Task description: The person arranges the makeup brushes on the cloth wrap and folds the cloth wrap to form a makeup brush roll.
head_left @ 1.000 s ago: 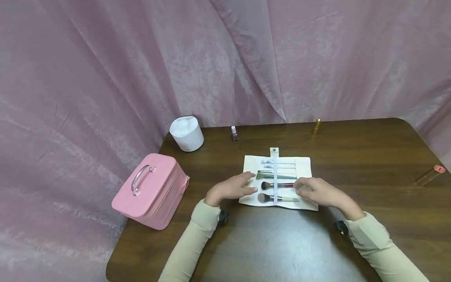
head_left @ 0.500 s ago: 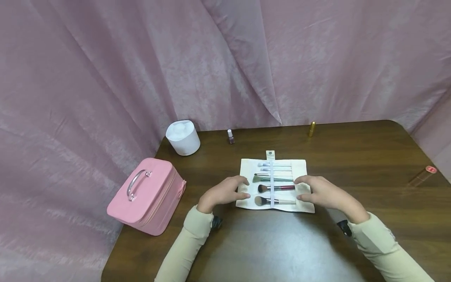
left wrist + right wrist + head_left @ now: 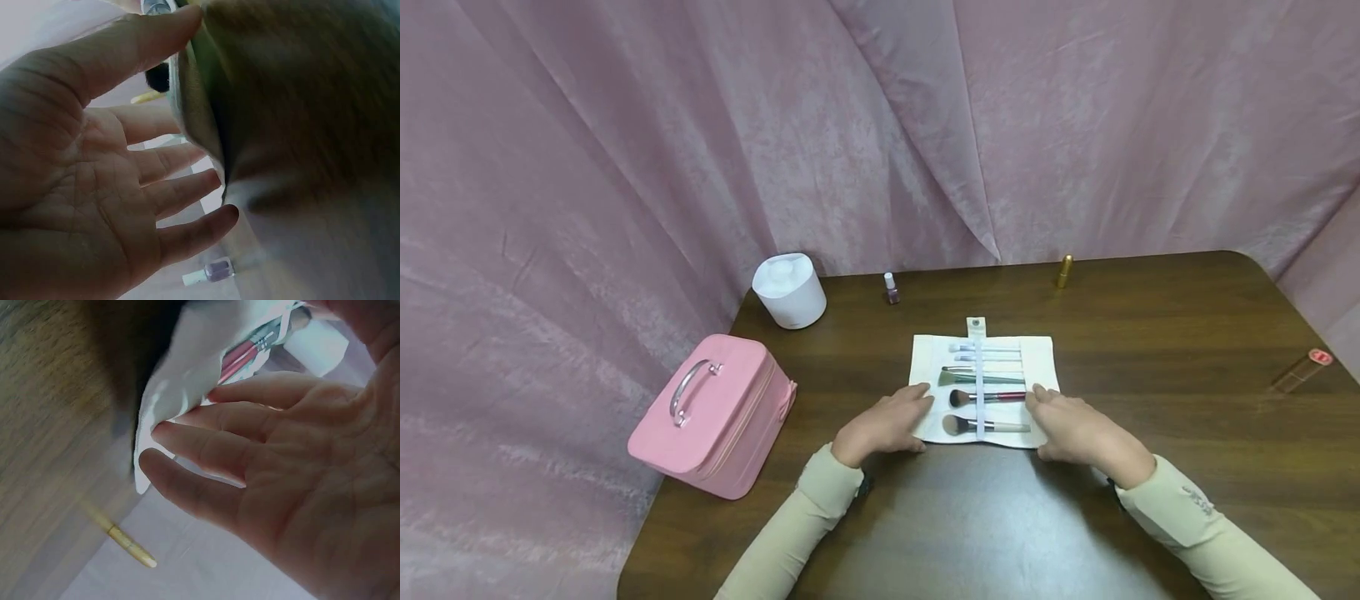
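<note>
A white brush roll (image 3: 1041, 350) lies spread on the table, its snap tab pointing away. Several makeup brushes rest across it under a pale strap (image 3: 980, 367), among them a red-handled brush (image 3: 1003, 397) and a white-handled brush (image 3: 1011, 427). My left hand (image 3: 880, 427) rests at the roll's left side, fingers extended over the cloth and thumb by its near edge. On the right side my right hand (image 3: 1078, 429) touches the roll in much the same way. Both wrist views show spread, fairly straight fingers along the cloth's edge. Neither hand holds a brush.
A pink case (image 3: 715, 412) with a metal handle stands at the left. Toward the back are a white round container (image 3: 790, 292), a nail polish bottle (image 3: 891, 289) and a gold tube (image 3: 1064, 272). A brown tube (image 3: 1300, 372) is far right. Pink curtain (image 3: 880, 125) hangs behind.
My right hand has drawn back from the brushes to the roll's near right corner. The left hand has moved slightly nearer, its thumb now by the near edge. The brushes have barely shifted.
</note>
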